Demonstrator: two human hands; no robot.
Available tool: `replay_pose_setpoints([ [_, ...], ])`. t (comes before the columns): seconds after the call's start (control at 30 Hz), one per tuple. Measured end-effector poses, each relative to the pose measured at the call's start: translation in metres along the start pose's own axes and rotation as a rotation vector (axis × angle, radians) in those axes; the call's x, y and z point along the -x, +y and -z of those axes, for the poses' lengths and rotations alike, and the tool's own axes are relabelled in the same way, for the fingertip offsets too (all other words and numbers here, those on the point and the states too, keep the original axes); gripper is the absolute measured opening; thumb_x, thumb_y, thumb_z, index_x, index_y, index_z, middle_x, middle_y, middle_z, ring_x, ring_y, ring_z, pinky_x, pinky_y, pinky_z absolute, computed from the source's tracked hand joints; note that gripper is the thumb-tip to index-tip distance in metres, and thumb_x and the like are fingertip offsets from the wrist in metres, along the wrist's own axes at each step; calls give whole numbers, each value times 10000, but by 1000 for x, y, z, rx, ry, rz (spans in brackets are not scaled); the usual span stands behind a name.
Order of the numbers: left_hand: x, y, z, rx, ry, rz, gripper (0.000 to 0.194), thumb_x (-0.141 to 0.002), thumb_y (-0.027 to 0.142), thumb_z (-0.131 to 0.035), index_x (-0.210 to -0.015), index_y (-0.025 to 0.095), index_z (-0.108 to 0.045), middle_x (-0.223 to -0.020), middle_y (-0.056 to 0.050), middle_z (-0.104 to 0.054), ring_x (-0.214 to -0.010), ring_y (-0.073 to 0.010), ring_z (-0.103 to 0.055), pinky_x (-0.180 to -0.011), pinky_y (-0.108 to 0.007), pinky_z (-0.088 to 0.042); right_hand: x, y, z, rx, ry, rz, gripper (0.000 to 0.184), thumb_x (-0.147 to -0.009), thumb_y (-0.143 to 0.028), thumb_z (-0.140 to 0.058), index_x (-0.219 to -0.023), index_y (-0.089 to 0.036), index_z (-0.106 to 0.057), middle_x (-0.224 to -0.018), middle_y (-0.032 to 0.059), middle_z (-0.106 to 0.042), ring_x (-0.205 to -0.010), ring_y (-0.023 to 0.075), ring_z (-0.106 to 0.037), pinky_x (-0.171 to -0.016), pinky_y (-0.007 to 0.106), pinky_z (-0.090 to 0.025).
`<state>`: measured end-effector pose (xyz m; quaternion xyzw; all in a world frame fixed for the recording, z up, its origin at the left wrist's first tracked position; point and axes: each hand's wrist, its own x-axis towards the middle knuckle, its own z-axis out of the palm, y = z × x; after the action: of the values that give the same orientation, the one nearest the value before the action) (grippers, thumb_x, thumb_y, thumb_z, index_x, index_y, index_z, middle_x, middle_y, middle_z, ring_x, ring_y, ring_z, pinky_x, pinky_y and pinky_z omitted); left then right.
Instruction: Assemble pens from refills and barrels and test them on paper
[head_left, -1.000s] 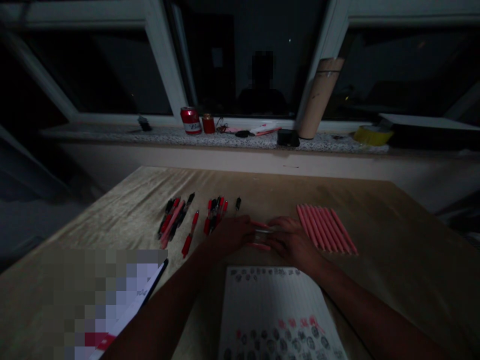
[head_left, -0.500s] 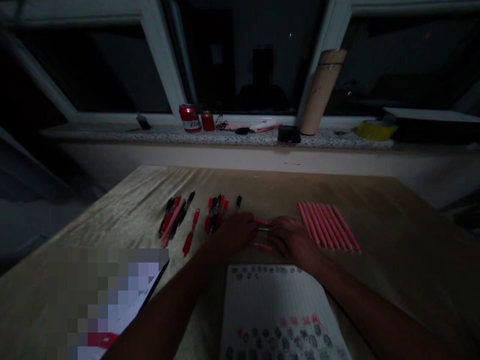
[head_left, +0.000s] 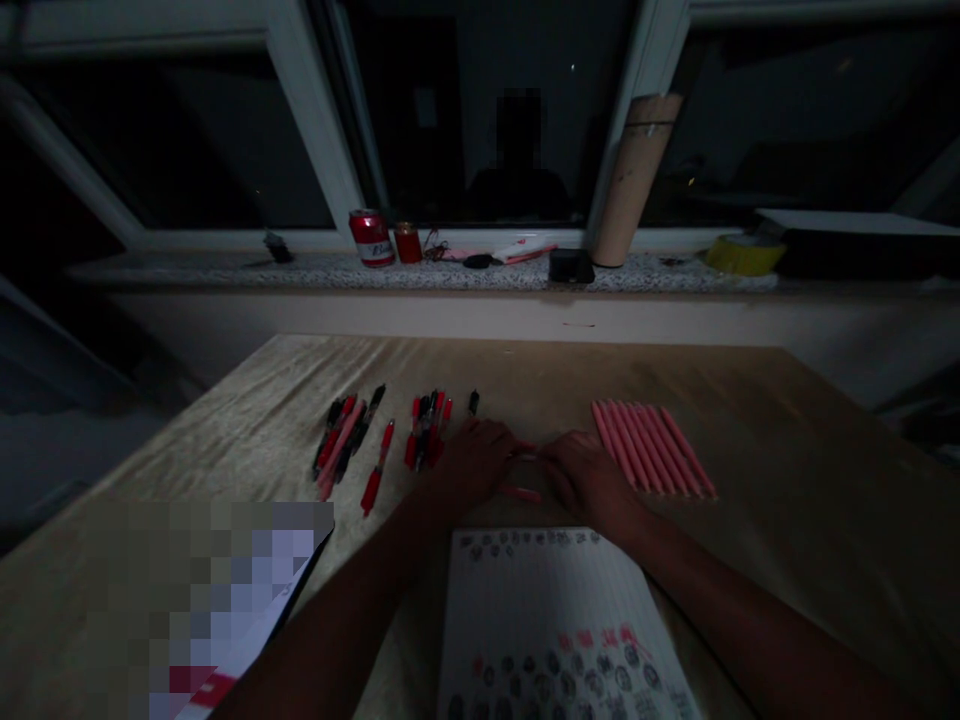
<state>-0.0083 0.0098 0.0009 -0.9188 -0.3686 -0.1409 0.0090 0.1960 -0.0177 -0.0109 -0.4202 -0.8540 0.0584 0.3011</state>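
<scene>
A table [head_left: 787, 450] with a tan, creased surface bears an open lined notebook [head_left: 555, 600] at its near side. Left of the notebook lies a pale, dark-edged item [head_left: 281, 575], partly pixelated. Beyond the notebook to the left are a loose pen pile [head_left: 343, 440], a single red pen [head_left: 377, 470], a smaller pen bundle [head_left: 426, 430] and a black-tipped pen [head_left: 473, 402]; just beyond it, a pink stick [head_left: 520, 493]; beyond it to the right, a row of pink pencils [head_left: 652, 450].
</scene>
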Motion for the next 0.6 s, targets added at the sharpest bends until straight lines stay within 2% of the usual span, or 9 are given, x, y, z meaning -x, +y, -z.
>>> replay_pose_setpoints([
  [0.23,0,-2,-1,45,-3,8,248,-937,272,-391,-1058,188,-590,-974,-49,-616,-954,-177,-527,-918,-363,-341,0,-2,3,-63,115,32,180,-913,-229,-443,-958,-183,-611,-812,73,-618,-789,206,-545,-714,351,-430],
  [0.6,0,4,3,114,46,37,262,-936,293,-388,-1062,194,-595,-978,-42,-621,-955,-177,-525,-924,-355,-348,1,-1,0,-70,109,56,165,-905,-216,-460,-956,-182,-613,-815,71,-625,-787,209,-538,-711,359,-422],
])
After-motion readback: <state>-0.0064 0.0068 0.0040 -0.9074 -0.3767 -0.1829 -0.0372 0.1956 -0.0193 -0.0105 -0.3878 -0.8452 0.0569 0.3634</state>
